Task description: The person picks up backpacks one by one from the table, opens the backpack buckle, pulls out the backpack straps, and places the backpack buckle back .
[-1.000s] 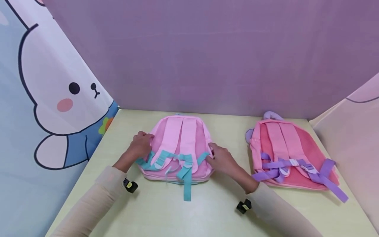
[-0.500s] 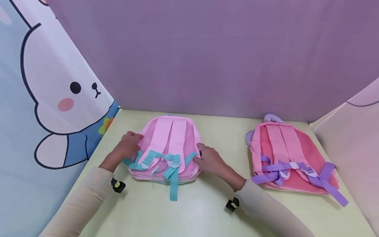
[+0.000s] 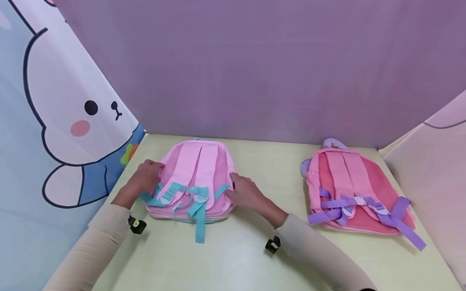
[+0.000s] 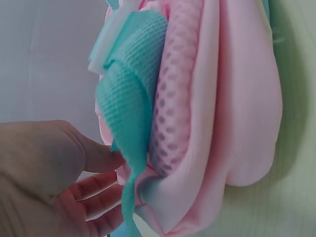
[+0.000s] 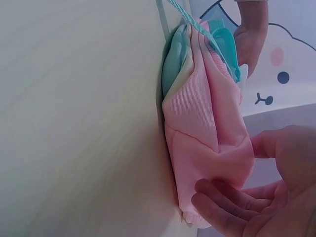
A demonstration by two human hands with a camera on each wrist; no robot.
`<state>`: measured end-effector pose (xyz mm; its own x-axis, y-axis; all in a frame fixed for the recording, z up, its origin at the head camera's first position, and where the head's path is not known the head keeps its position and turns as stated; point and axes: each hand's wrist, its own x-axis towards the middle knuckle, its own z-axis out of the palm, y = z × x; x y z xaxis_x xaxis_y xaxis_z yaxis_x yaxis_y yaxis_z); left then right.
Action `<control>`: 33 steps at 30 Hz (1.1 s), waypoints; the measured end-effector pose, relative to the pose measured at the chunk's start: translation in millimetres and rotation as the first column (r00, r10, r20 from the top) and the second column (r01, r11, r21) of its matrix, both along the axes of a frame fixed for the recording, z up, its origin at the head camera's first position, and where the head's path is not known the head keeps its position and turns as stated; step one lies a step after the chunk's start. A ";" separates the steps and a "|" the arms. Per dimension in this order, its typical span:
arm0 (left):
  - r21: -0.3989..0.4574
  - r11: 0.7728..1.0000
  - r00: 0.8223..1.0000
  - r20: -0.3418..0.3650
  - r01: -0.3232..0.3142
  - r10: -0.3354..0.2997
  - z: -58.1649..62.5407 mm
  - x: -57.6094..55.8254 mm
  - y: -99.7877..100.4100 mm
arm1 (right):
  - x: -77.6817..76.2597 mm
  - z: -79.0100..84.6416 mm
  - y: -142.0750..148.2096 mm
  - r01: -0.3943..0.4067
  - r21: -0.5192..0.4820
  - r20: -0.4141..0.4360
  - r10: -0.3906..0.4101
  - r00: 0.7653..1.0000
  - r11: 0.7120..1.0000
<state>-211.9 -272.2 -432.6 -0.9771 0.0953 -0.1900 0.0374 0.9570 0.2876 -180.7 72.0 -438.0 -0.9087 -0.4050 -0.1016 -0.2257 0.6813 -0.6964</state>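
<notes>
A light pink backpack [image 3: 186, 163] lies on the table with its shoulder straps upward. Its teal webbing [image 3: 200, 224] trails over the front edge. My left hand [image 3: 146, 178] grips its left side, and in the left wrist view the thumb lies by the teal strap [image 4: 126, 94] and mesh back panel [image 4: 173, 89]. On the opposite side my right hand [image 3: 246, 195] holds the bag's edge, thumb above and curled fingers against the pink side [image 5: 212, 158]. The bag's front faces down and is mostly hidden.
A second, coral-pink backpack [image 3: 349, 173] with purple webbing lies at the table's right. A purple curtain [image 3: 255, 72] stands behind the pale table [image 3: 233, 258]. A cloth with a cartoon animal [image 3: 69, 109] hangs on the left; a pale cloth [image 3: 433, 173] hangs on the right.
Both hands have slid leftward together, carrying the light pink backpack left along the table. The coral-pink backpack has stayed in place.
</notes>
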 end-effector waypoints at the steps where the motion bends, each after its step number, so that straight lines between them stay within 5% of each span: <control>1: -0.006 1.000 1.000 -0.004 0.003 -0.003 0.4 0.0 -2.1 | -0.5 -0.5 -2.1 -0.004 0.002 0.001 0.004 1.000 1.000; 15: -0.026 1.000 1.000 -0.005 -0.015 0.015 -0.3 -4.5 -34.3 | -3.5 -2.2 -32.2 -0.033 -0.010 0.015 0.033 0.999 0.999; 24: 0.029 0.996 0.996 0.025 -0.085 0.084 0.8 -4.9 -51.0 | -4.5 -5.6 -50.4 -0.059 -0.016 0.001 0.059 0.998 0.998; 33: 0.031 0.998 0.998 -0.023 -0.059 0.060 4.5 -5.4 -51.4 | 1.2 0.4 -39.1 -0.107 -0.011 0.026 0.108 0.994 0.994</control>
<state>-217.3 -323.7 -428.1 -0.9855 0.0420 -0.1641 -0.0122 0.9486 0.3164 -179.5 32.9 -437.6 -0.8569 -0.5012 -0.1208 -0.2785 0.6472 -0.7096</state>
